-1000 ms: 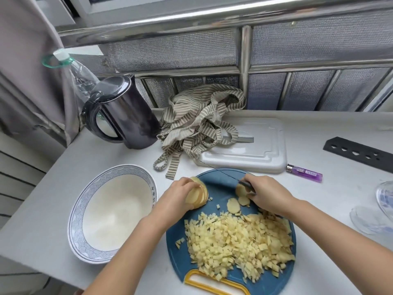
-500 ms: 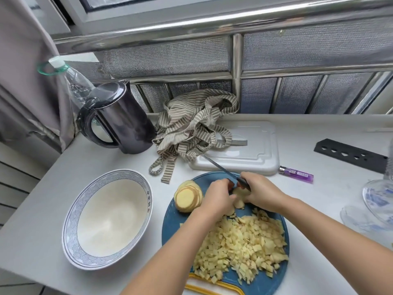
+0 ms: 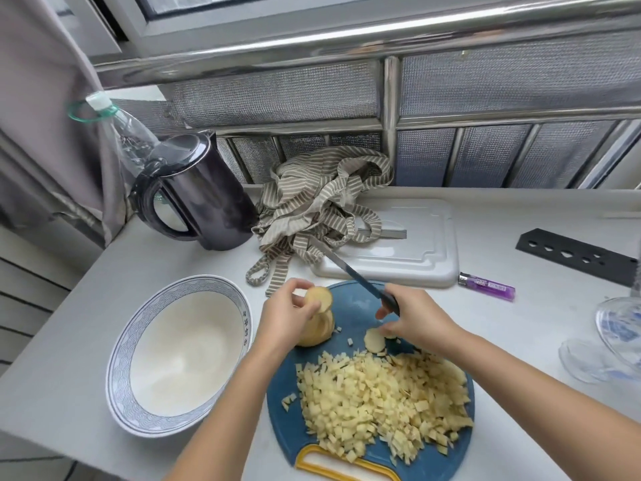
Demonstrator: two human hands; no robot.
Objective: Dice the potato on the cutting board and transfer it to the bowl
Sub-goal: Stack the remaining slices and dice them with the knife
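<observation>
Fingers [image 3: 299,288] of the left hand [image 3: 284,319] pinch one round slice [image 3: 319,297] lifted off the stack of potato slices [image 3: 317,333] at the board's far left, likely to bring it over for dicing. The right hand [image 3: 414,322] grips the knife [image 3: 350,272], blade raised and pointing away so it clears the work. Its lower fingertips steady a second slice [image 3: 374,340] lying flat on the blue cutting board [image 3: 350,303]. Diced potato [image 3: 381,394] heaps the near side; the bowl [image 3: 119,359], just left, holds none yet.
</observation>
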